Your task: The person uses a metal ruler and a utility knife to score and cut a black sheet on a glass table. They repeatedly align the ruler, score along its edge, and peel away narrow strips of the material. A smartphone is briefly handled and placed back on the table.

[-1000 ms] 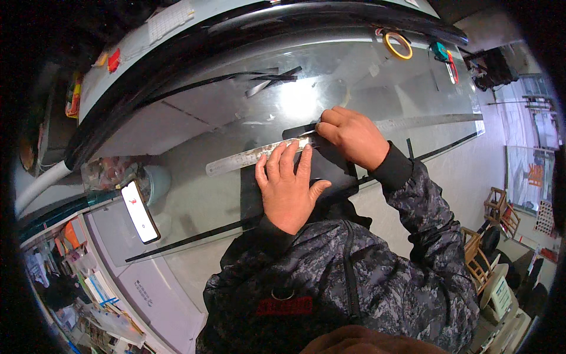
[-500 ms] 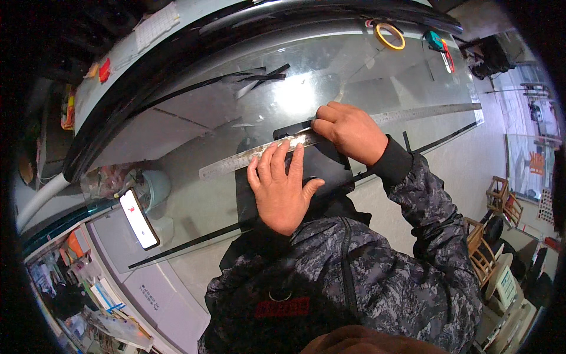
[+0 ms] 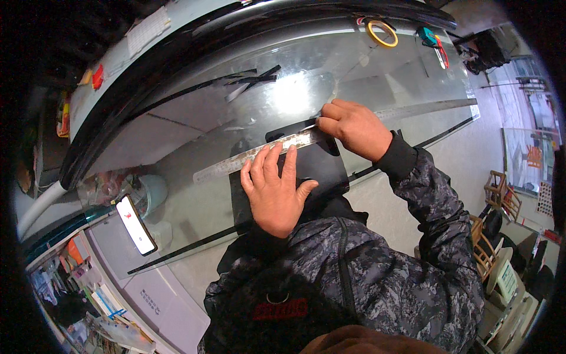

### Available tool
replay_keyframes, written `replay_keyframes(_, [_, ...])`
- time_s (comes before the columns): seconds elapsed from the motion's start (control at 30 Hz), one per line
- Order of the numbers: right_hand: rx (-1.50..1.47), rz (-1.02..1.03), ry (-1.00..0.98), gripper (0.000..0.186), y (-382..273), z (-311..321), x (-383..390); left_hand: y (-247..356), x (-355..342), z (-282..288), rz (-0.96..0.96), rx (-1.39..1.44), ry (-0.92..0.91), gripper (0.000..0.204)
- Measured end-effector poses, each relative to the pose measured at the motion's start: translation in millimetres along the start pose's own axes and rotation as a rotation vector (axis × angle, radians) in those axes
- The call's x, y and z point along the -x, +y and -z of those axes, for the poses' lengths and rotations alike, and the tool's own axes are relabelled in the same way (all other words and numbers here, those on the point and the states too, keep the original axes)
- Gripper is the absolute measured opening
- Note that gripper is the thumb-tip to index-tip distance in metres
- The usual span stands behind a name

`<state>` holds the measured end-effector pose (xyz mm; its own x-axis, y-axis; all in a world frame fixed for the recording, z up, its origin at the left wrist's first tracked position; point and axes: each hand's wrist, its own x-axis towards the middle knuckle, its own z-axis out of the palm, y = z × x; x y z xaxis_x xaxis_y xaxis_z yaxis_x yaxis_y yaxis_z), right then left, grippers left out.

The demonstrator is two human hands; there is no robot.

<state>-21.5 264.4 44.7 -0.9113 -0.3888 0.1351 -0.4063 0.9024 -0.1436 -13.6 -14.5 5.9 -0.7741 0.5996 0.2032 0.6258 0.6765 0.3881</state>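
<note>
My left hand [image 3: 272, 194] lies with fingers apart on a long, worn steel ruler [image 3: 230, 160], pressing it over a dark flat piece [image 3: 323, 166] on the glass worktop [image 3: 194, 230]. My right hand [image 3: 355, 131] is closed round a thin silver tool [image 3: 308, 128], too small to identify exactly, held along the ruler's upper edge. The ruler stretches on to the right beneath that hand. The dark piece is partly hidden by the ruler and my hands.
A phone [image 3: 135, 224] lies at left beside a pale bucket [image 3: 154, 187] seen near the glass. Black strips [image 3: 247, 75], a yellow tape roll [image 3: 381, 34] and a red cutter [image 3: 442, 53] lie behind. A long black bar [image 3: 100, 124] curves along the back. Wooden stools [image 3: 495, 186] stand at right.
My right hand has shifted slightly rightward along the ruler's edge relative to my left hand, which stays pressed on it. The view has shifted a little as well.
</note>
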Motion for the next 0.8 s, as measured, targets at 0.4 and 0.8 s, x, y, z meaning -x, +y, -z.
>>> replay_keyframes(0.4, [0.01, -0.019, 0.0, 0.015, 16, 6, 19, 3, -1, 3, 0.001, -0.013, -0.01, 0.084])
replay_keyframes(0.8, [0.012, -0.05, 0.021, 0.021, 29, 13, 37, 2, 0, 4, -0.018, 0.002, -0.031, 0.084])
